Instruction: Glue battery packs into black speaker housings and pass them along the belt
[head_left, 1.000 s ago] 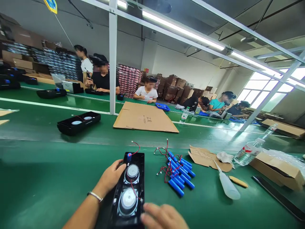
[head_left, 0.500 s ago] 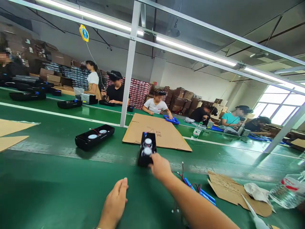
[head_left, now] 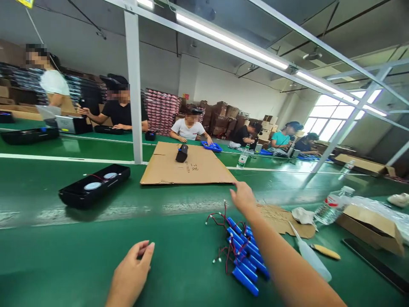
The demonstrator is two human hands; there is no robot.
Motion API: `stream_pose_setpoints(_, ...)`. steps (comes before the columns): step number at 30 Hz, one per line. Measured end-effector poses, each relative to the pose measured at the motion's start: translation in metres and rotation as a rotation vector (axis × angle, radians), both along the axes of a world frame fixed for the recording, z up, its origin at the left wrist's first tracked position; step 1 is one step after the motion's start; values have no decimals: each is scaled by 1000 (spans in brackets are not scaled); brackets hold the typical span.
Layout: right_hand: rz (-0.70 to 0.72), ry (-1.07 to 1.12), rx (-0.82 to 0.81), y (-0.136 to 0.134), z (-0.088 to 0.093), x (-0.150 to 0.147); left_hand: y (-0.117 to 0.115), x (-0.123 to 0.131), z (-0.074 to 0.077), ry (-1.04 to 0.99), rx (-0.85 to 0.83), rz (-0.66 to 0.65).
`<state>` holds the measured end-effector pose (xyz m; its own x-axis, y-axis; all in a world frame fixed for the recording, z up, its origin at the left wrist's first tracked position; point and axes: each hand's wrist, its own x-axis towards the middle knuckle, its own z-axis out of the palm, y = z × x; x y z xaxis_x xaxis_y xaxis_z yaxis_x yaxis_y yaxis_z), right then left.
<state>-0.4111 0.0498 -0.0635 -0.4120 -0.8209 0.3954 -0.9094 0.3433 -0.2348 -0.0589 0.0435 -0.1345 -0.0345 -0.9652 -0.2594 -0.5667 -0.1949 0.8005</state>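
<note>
My left hand is low over the green bench, empty, its fingers loosely bent with a gap at the thumb. My right hand reaches forward, empty, with thumb and index finger apart at the near right corner of a flat cardboard sheet; touching or just above it, I cannot tell. On that sheet sits a black speaker housing. Another black speaker housing, with two round white discs and a thin red wire, lies to the left. Below my right forearm are several blue battery packs with wired connectors.
On the right are torn cardboard, a crumpled tissue, a water bottle, a nozzle bottle, a wooden-handled tool and an open carton. A white post rises behind the bench. Several people work across it.
The speaker housing that my right hand held has been let go and now lies farther off on the cardboard sheet. The view has swung right, showing more battery packs.
</note>
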Motion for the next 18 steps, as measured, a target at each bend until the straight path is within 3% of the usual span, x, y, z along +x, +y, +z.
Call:
stream_pose_setpoints(5,-334,-87,178,66,-76,-71,-5,0,-5,7,-21,35)
stream_pose_setpoints(8,-402,-125,252,83,-99,-89,0,-4,-2,31,-50,61)
stream_pose_setpoints(12,-323,-132,265,99,-101,-91,7,-9,7,115,-60,117)
stream_pose_setpoints(14,-274,-142,271,110,-105,-88,4,-9,12,89,-34,66)
stream_pose_setpoints(16,-235,-153,271,121,-121,-92,-7,-5,19,-58,-113,-45)
stream_pose_setpoints(18,-180,-129,197,128,-150,-106,-27,3,29,-235,-260,-42)
